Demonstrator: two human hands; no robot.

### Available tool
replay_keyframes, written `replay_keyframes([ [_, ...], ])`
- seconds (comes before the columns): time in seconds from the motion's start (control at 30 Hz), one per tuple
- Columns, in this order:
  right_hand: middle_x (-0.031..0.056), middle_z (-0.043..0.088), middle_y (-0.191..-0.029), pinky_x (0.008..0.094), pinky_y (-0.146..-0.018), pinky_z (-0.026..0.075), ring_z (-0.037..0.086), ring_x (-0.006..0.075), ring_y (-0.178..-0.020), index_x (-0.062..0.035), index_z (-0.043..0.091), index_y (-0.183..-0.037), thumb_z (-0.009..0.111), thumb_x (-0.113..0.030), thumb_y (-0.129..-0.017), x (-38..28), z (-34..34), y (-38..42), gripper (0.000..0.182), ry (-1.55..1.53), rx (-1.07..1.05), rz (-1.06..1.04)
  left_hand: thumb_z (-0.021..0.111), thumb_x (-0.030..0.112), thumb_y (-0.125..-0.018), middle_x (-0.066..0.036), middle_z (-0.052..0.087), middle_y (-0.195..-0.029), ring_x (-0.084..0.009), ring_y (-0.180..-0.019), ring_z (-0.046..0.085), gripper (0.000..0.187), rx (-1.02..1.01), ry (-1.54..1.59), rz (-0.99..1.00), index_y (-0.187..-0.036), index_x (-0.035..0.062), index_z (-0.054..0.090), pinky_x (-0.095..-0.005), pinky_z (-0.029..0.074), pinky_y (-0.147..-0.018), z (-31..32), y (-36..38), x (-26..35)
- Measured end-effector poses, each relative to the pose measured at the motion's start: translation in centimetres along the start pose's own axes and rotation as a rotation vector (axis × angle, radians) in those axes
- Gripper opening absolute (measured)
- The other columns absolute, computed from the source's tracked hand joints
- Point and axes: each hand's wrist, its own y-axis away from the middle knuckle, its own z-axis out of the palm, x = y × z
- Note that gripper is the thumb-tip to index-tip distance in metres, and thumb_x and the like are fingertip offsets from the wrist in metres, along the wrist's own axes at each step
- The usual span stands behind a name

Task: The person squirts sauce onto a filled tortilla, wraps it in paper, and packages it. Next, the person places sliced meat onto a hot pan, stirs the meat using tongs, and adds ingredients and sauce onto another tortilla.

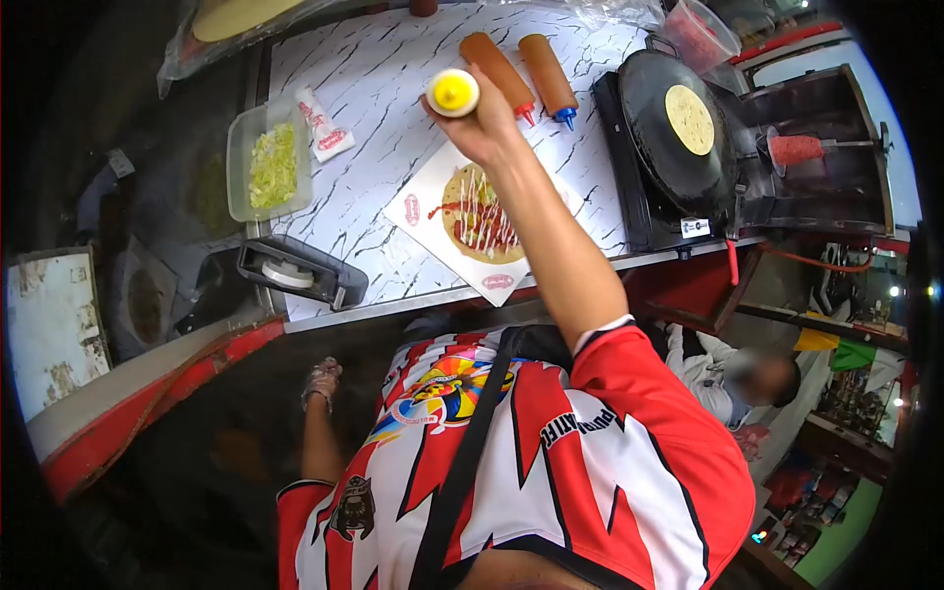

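Observation:
My right hand (479,120) is closed around a squeeze bottle (453,92), seen end-on as a white ring with a yellow middle; its other end is hidden. Below that hand, partly under my forearm, a flat tortilla (458,231) lies on a square of printed white paper (418,205). Reddish filling and thin white lines of sauce cover the tortilla. My left hand (323,382), in a clear plastic glove, hangs low beside my body, away from the counter. Its fingers look curled, with nothing visible in them.
Two orange-brown squeeze bottles (549,81) lie near my right hand. A tub of shredded lettuce (272,167), a paper packet (324,126) and a black holder (303,272) are left. Right stand a griddle (654,147) with a tortilla (690,120), a meat spit (795,149) and a person (713,369).

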Motion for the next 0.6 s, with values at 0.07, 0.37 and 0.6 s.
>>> replay_keyframes([
  [0.07,0.0131,0.058,-0.122,0.0538,-0.101,0.052,0.060,0.0306,-0.110,-0.0076,0.052,-0.125,0.047,-0.044,-0.105,0.8,0.7,-2.8,0.042,-0.158,-0.032,0.072,0.056,0.025,-0.098,-0.010,0.067,-0.114,-0.0217,-0.094,0.066,0.028,0.046,-0.281,0.186,-0.121,0.0116,0.064,-0.0387,0.052,-0.081,0.3,0.6,0.4],
  [0.37,0.0074,0.046,-0.144,0.0530,-0.100,0.053,0.050,0.0308,-0.127,-0.0183,0.046,-0.141,0.045,-0.058,-0.101,1.9,-0.6,-10.9,0.056,-0.278,-0.089,0.054,0.053,0.033,-0.096,-0.010,0.054,-0.138,-0.0298,-0.127,0.054,0.045,-0.109,-0.591,0.145,-0.137,0.0153,0.047,-0.0460,0.046,-0.106,2.6,1.2,-0.5],
  [0.6,0.0124,0.044,-0.142,0.0498,-0.092,0.057,0.051,0.0303,-0.124,-0.0162,0.043,-0.143,0.051,-0.048,-0.102,0.9,-3.8,-9.6,0.052,0.057,-0.264,0.087,0.058,0.032,-0.095,-0.012,0.062,-0.124,-0.0299,-0.115,0.062,0.035,-0.122,-0.066,0.000,-0.123,0.0109,0.059,-0.0455,0.051,-0.098,2.4,1.8,6.7],
])
